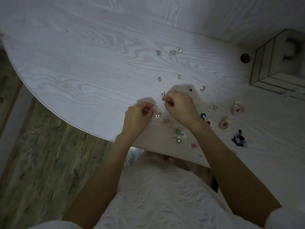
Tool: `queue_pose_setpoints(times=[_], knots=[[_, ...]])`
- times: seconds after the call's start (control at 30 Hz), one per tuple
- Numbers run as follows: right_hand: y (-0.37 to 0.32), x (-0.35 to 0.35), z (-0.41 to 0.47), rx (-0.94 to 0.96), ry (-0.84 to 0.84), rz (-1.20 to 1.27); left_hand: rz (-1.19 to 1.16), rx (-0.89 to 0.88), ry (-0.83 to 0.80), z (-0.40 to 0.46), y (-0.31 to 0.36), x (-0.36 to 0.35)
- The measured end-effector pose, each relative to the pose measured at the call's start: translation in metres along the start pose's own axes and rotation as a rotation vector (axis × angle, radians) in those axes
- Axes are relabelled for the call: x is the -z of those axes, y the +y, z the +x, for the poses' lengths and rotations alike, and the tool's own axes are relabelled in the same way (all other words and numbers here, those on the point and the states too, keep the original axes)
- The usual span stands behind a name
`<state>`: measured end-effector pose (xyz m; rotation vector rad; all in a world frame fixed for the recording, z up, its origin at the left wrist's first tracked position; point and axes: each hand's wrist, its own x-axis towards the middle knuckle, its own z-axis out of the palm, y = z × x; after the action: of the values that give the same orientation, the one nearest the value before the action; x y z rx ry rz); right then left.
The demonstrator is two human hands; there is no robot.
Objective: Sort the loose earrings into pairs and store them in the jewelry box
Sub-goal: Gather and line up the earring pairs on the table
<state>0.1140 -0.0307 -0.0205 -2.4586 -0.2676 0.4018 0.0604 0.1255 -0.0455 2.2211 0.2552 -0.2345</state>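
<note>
My left hand [138, 118] and my right hand [180, 107] are close together above the white wood-grain table [82, 71], near its front edge. Between them hangs a gold square earring [158, 115]. My left fingers pinch its thin wire, and my right fingertips pinch at its upper end. Loose earrings lie around: a silver pair [165, 52], a gold stud [179, 50], a pearl earring [162, 93], pink flower earrings [238, 109] and green flower earrings [179, 136]. The jewelry box [272, 63], with glass-like drawers, stands at the far right.
The table's curved edge [66, 119] runs left of my hands, with wooden floor below it. A dark round spot [245, 58] sits beside the box. A dark blue ornament [239, 138] and a blue earring [203, 116] lie at the right.
</note>
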Motion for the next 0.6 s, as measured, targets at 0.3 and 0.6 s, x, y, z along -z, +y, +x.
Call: queue_pose_setpoints(times=[0.3, 0.6], knots=[[0.044, 0.059, 0.094, 0.047, 0.104, -0.083, 0.019, -0.108, 0.13, 0.1, 0.011, 0.028], [0.042, 0.047, 0.159, 0.207, 0.059, -0.385, 0.262, -0.323, 0.087, 0.188, 0.031, 0.007]])
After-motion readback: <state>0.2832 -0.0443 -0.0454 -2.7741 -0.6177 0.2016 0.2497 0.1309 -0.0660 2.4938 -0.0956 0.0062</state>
